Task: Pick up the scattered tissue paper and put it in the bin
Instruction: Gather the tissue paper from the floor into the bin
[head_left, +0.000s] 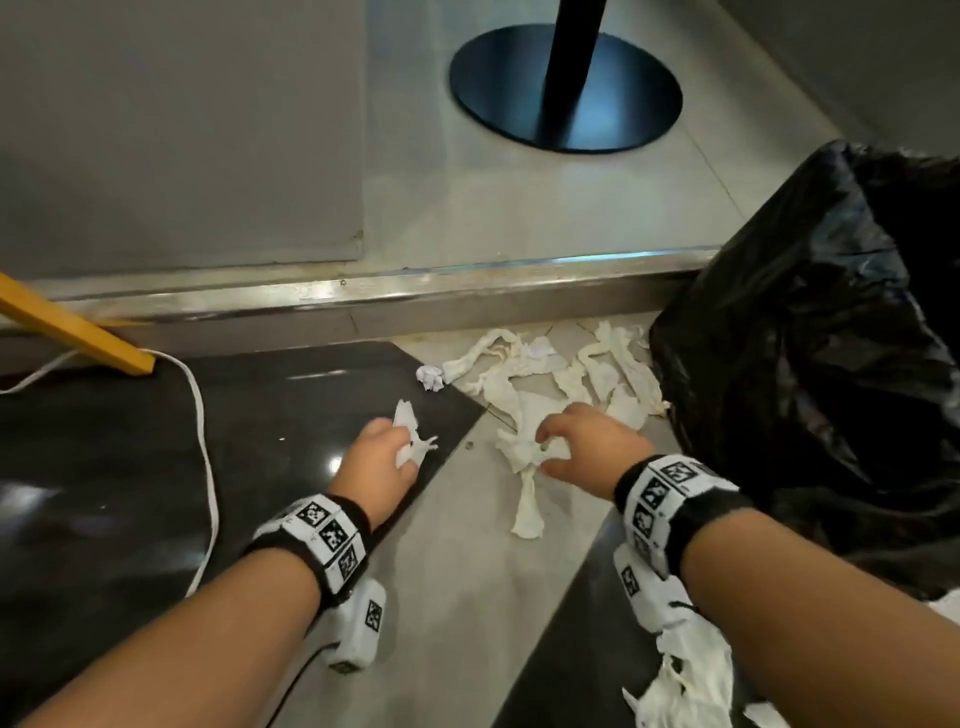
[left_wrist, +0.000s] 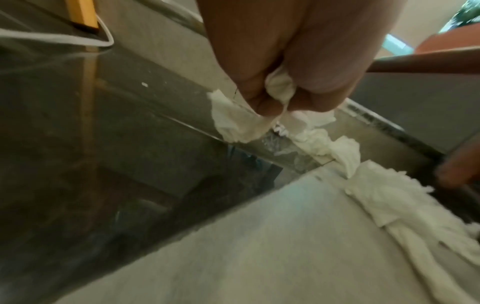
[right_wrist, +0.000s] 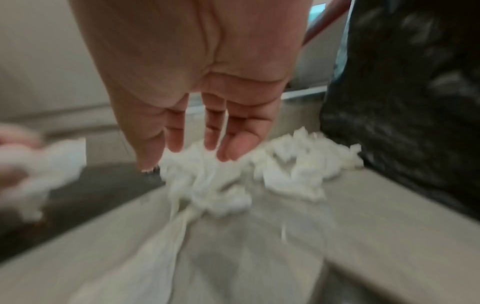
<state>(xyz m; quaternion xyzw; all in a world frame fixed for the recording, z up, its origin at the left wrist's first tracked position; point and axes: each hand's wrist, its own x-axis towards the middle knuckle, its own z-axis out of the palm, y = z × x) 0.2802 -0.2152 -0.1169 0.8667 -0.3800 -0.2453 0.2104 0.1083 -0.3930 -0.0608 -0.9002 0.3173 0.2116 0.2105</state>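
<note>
A crumpled tissue wad was clenched in the left hand, its ends spilling past the curled fingers. The right hand was held with fingers spread and extended, fingertips at the scattered tissue pile on the floor tiles; whether anything was pinched could not be told, the right wrist view being blurred. The bin, lined in black plastic, was cut off at the right edge, just beside the pile. More tissue lay partly hidden under the right forearm.
</note>
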